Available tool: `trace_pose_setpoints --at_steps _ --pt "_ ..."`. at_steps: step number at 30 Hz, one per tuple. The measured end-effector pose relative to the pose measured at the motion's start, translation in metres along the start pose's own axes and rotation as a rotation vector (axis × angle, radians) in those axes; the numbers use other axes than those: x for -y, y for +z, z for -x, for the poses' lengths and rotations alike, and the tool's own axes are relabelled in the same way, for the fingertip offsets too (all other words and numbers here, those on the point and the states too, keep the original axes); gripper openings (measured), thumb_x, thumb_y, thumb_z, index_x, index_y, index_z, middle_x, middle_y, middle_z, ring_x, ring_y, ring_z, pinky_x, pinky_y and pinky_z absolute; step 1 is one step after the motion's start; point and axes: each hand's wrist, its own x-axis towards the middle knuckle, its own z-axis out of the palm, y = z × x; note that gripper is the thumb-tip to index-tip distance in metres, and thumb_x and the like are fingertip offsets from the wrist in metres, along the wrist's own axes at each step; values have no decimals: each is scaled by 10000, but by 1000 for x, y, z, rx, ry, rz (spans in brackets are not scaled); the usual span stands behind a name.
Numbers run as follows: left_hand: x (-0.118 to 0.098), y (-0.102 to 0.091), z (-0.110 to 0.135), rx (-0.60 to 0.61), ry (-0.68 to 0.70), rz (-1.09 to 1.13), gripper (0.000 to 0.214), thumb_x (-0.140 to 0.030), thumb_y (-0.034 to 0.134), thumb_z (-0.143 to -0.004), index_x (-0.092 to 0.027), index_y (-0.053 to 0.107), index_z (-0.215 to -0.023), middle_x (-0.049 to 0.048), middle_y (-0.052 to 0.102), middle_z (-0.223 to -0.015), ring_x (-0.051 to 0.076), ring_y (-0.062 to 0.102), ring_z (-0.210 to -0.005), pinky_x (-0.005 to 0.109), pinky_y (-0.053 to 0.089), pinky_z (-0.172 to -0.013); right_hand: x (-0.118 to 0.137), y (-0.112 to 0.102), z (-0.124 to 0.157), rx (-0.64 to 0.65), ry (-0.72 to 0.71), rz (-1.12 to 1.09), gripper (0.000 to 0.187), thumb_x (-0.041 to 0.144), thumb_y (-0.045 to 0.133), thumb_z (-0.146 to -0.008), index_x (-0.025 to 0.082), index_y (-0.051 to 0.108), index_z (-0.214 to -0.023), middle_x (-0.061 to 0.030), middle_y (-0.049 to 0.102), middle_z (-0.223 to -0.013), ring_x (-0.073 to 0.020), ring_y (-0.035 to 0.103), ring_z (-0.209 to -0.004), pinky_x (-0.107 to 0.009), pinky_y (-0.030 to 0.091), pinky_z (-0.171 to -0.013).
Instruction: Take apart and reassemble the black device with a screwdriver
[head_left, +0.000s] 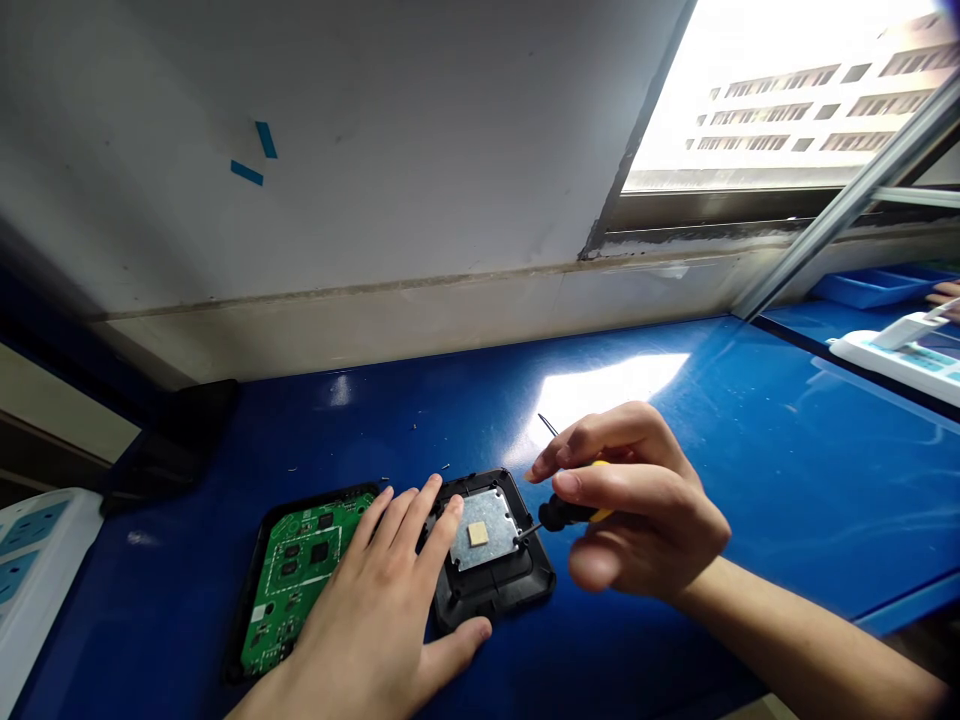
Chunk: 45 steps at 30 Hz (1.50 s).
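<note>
My right hand [637, 510] grips a screwdriver [564, 514] with a black and yellow handle. Its tip meets the right edge of a metal plate [495, 548], near a corner screw spot. That plate, with a small beige square pad [478, 534] on it, sits inside a black plastic housing [495, 604]. Fingers spread, my left hand [397, 580] lies flat over the housing's left side and hides part of it. Left of it is a green circuit board [289, 580] in a second black shell, partly covered by my left hand and wrist.
Tiny screws [385, 478] lie on the blue table [360, 425] behind the housings. A thin dark pointed tool [547, 424] shows beyond my right hand. White power strips stand at the left [45, 560] and right [900, 350]. Another person's hand [946, 298] and a blue tray [874, 286] are far right.
</note>
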Motion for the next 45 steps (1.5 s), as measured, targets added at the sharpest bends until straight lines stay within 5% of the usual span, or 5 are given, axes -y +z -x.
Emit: trace_pose_setpoints --at_steps 5,27,34,39,45 --pt "1 3 2 -28 -4 27 794 -654 628 -906 -231 453 -1555 141 407 -1631 438 433 -1446 604 420 -1147 5 -2 -6 33 64 -11 334 97 505 -961 192 722 -1195 -79 771 -881 -197 749 -736 -336 637 -579" --pt "-1 1 2 15 -16 -25 803 -662 618 -904 -225 451 -1556 152 393 -1631 450 441 -1442 626 470 -1106 7 -4 -1 103 184 -125 437 62 351 -990 185 634 -1298 -133 743 -1196 -197 760 -886 -353 668 -658" --pt "-2 -2 0 46 -5 -26 798 -655 589 -928 -197 440 -1565 183 370 -1632 486 420 -1444 677 487 -1064 -1 -3 3 58 42 -9 342 438 590 -984 179 701 -1178 -116 650 -1031 -228 713 -842 -369 645 -614" --pt "-2 -3 -1 57 -10 -15 810 -660 592 -924 -198 430 -1570 186 370 -1630 485 416 -1446 677 485 -1066 2 -3 -3 49 47 39 270 220 718 -905 207 723 -1174 -60 623 -913 -178 685 -728 -315 624 -543" --pt "-2 1 0 28 -19 -26 816 -651 626 -907 -217 432 -1570 172 373 -1632 482 423 -1443 673 479 -1077 5 -3 -1 92 163 -100 453 65 366 -988 201 650 -1314 -119 747 -1129 -232 748 -1029 -392 688 -734"
